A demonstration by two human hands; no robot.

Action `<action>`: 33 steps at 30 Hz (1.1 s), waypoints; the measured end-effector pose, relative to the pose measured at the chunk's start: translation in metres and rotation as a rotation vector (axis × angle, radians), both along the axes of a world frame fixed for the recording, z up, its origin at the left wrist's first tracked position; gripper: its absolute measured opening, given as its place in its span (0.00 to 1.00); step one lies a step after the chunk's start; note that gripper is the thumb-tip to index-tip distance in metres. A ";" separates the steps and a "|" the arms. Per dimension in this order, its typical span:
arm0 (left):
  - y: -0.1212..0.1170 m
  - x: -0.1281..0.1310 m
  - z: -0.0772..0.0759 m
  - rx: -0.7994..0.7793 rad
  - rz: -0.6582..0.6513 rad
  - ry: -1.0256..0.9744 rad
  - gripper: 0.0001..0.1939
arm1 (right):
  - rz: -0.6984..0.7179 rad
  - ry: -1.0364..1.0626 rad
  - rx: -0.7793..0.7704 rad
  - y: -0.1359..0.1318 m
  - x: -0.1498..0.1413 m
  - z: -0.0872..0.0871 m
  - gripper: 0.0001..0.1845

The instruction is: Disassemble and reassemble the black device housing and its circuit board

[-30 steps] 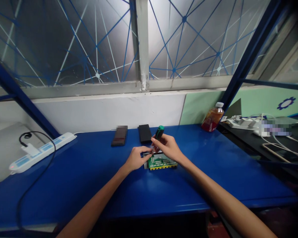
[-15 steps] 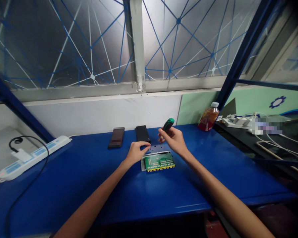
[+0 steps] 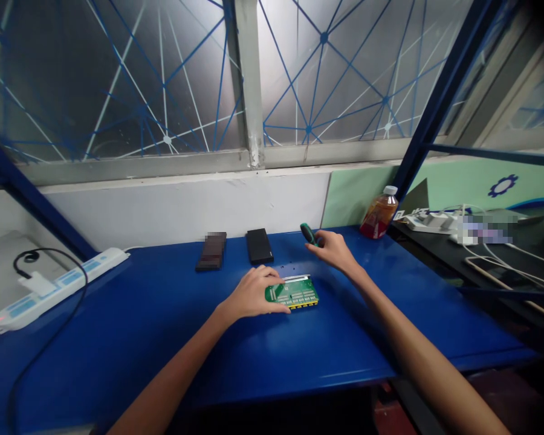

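A green circuit board [image 3: 299, 290] with a yellow front edge lies on the blue table, a pale metal strip along its back. My left hand [image 3: 256, 291] grips the board's left end, thumb at the front edge and fingers over the back. Up and to the right of the board, my right hand [image 3: 335, 249] is closed around a screwdriver [image 3: 308, 234] with a green and black handle; its tip cannot be made out. Several small dark bits [image 3: 282, 267], perhaps screws, lie just behind the board.
A black box-like case [image 3: 260, 246] and a dark phone-like slab [image 3: 212, 252] lie behind my left hand. A power strip [image 3: 63, 287] with a black cable runs along the left edge. At the back right stands a drink bottle [image 3: 381, 212], beside a black desk with cables.
My left hand has come down from behind the board onto its left end. My right hand has moved right with the screwdriver, whose handle now leans left.
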State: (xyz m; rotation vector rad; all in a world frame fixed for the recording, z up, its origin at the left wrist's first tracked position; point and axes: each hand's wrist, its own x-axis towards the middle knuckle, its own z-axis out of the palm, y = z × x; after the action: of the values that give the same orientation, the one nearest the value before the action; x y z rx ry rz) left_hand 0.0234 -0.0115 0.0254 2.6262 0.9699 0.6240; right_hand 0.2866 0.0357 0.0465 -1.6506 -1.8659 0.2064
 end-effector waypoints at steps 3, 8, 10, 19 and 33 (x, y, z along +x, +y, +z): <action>0.000 0.001 -0.003 0.010 -0.008 0.024 0.33 | -0.005 -0.187 -0.161 0.004 -0.004 -0.011 0.16; 0.000 -0.001 -0.003 -0.003 -0.006 0.053 0.35 | -0.038 -0.303 -0.288 0.002 -0.014 -0.021 0.17; 0.000 0.000 -0.004 -0.020 -0.003 0.042 0.33 | -0.054 -0.317 -0.294 0.002 -0.016 -0.022 0.18; -0.003 0.003 -0.008 -0.052 0.021 -0.006 0.28 | -0.043 -0.379 -0.326 -0.001 -0.017 -0.022 0.24; 0.002 -0.018 0.030 0.097 0.120 -0.163 0.25 | 0.038 -0.030 0.018 -0.014 -0.022 0.005 0.24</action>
State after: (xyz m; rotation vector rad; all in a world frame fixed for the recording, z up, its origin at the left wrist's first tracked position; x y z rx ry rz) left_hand 0.0053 -0.0097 0.0549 2.5636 1.0774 0.9204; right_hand 0.2649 0.0212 0.0513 -1.6151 -1.9170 0.1812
